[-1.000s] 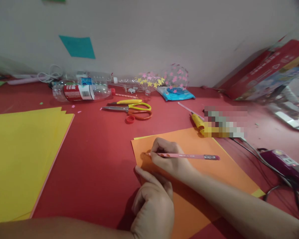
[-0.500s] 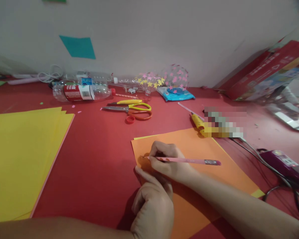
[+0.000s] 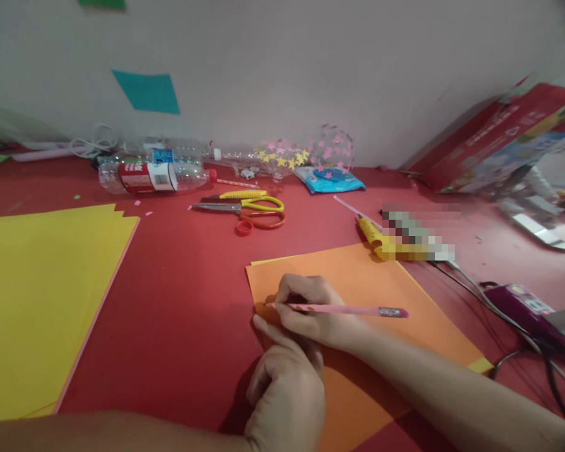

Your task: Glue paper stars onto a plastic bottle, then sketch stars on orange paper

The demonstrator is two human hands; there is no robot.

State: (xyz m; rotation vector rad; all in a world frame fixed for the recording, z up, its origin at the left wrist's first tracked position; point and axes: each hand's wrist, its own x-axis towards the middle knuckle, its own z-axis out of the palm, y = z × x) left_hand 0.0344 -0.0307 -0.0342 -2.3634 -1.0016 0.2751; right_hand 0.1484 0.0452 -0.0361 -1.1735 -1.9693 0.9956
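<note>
A pink pencil [image 3: 343, 309] with an eraser end lies pinched between the fingers of my right hand [image 3: 306, 307]. Its tip meets an orange sheet of paper [image 3: 367, 276] near the left edge. Just below, my left hand [image 3: 287, 389] rests at that same edge with its index finger stretched out along the paper and the other fingers bent. It holds nothing that I can see. A yellow sheet [image 3: 481, 365] peeks out from under the orange one.
Yellow paper [image 3: 47, 301] is stacked at left. Scissors [image 3: 245, 208], a red cap [image 3: 245, 228], plastic bottles [image 3: 145, 177] and a blue pack [image 3: 332, 182] lie toward the wall. At right are a yellow glue gun [image 3: 371, 233], cables and a purple power strip [image 3: 530, 314].
My right hand and the pencil have shifted slightly left and down over the orange paper. My left hand keeps its place at the edge. The whole view has drifted a little.
</note>
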